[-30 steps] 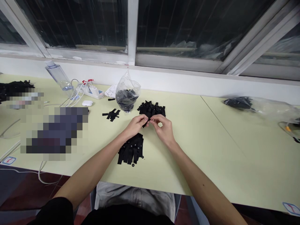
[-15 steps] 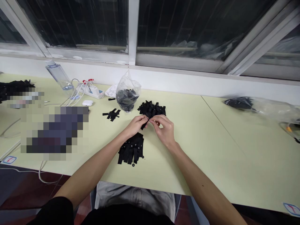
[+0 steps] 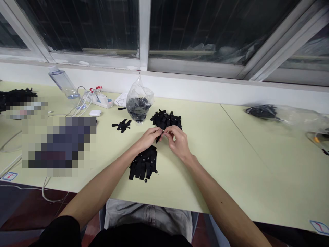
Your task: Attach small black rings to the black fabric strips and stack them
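My left hand (image 3: 149, 138) is closed on a short black fabric strip (image 3: 158, 138), whose free end points down towards me. Against it, my right hand (image 3: 177, 140) pinches at the strip's upper end, fingertips meeting those of the left. Whatever small part sits between the fingertips is hidden. Just beyond the hands lies a heap of black strips (image 3: 167, 118). Nearer me, a fanned pile of black strips (image 3: 144, 164) shows small white marks, and a small black ring (image 3: 145, 180) lies at its front edge.
A clear plastic bag (image 3: 139, 103) of black pieces stands behind, with a few loose strips (image 3: 122, 125) to its left. Further left are a white earbud case (image 3: 95, 113), a power strip (image 3: 102, 101) with cables and a bottle (image 3: 64, 84). Another plastic bag (image 3: 288, 116) lies far right.
Both hands stay together on the strip, with only slight finger movement. The strip hangs a little steeper, and the whole view has shifted slightly.
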`<state>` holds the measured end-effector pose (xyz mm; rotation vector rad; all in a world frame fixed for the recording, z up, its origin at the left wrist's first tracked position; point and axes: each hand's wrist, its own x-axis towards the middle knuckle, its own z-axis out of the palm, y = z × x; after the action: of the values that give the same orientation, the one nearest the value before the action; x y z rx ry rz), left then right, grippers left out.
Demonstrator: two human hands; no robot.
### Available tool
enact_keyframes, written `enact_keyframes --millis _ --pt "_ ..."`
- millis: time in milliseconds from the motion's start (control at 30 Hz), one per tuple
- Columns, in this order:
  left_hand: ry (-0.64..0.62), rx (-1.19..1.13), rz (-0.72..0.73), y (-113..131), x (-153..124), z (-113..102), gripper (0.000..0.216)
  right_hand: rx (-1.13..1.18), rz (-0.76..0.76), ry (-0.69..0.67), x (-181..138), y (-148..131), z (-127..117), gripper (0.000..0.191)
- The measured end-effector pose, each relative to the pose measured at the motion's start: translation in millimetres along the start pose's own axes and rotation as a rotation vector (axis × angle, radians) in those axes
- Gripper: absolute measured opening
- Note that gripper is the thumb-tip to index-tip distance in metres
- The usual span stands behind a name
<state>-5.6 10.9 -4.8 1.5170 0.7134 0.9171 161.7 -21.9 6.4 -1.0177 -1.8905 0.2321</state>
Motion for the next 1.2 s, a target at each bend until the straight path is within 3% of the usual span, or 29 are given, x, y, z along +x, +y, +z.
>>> enact_keyframes --millis 200,433,767,1200 --pt "0.004 0.052 0.038 3 -1 3 0.029 0.007 0.023 -0.031 0 1 0 0.014" --pt "0.232 0.237 0.188 11 -4 3 0.019 0.05 0.083 0.001 3 0 -3 0.011" --pt "0.162 0.37 0.181 5 -4 -1 0.024 0.129 0.173 0.013 4 6 -2 0.008" --pt "0.07 0.552 0.273 17 -8 -5 0.029 0.087 0.105 -0.044 5 2 -7 0.01"
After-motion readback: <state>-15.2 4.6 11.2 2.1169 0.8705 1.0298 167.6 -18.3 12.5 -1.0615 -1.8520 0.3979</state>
